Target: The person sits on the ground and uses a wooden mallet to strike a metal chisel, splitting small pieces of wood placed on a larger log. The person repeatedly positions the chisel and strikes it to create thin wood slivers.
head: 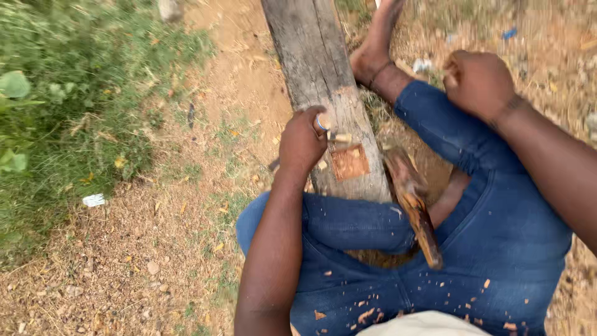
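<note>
The left hand (303, 142) is curled tight around a chisel (329, 132), whose tip sits at the far edge of a square recess (349, 163) cut into a weathered wooden beam (323, 81). The right hand (477, 82) is raised to the right, closed in a fist; what it grips is hidden. The beam runs from the near lap away toward the far ground. A wooden mallet-like tool (413, 202) leans just right of the beam, on the jeans (497, 249). Wood chips (367, 314) speckle the denim. Grass (68, 93) lies far left.
</note>
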